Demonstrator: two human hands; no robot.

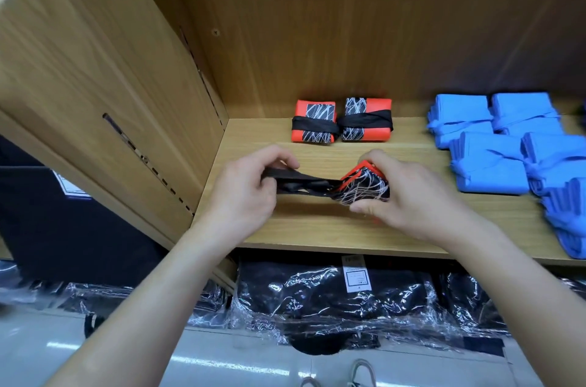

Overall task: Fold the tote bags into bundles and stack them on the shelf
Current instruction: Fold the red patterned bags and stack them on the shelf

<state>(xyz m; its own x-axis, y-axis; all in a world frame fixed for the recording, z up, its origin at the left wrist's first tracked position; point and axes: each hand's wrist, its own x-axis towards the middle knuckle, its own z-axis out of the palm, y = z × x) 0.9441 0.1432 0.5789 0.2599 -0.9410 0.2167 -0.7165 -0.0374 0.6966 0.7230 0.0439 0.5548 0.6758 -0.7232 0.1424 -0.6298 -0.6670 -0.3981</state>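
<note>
Over the front part of the wooden shelf (317,228), both hands work on one orange and black tote bag (364,188), already folded down into a small bundle. The right hand (412,199) grips that bundle: the thumb presses on its near lower corner, the other fingers (377,158) curl over its far top edge, so the bundle sits enclosed between thumb and fingers with its black, white-scribbled face and orange edging showing. From the bundle's left side the black strap (304,185) runs out flat toward the left hand (247,193), whose thumb and forefinger are pinched shut on the strap's far end, the remaining fingers folded underneath it. The strap looks taut between the two hands, held just above the shelf board.

Further back on the same shelf lie two finished orange bundles (342,120), side by side and touching, each wrapped with a black band. To the right sits a cluster of blue bundles (507,145), several overlapping one another. Below the shelf, black items in clear plastic wrap (333,298) are stacked, one bearing a white label
</note>
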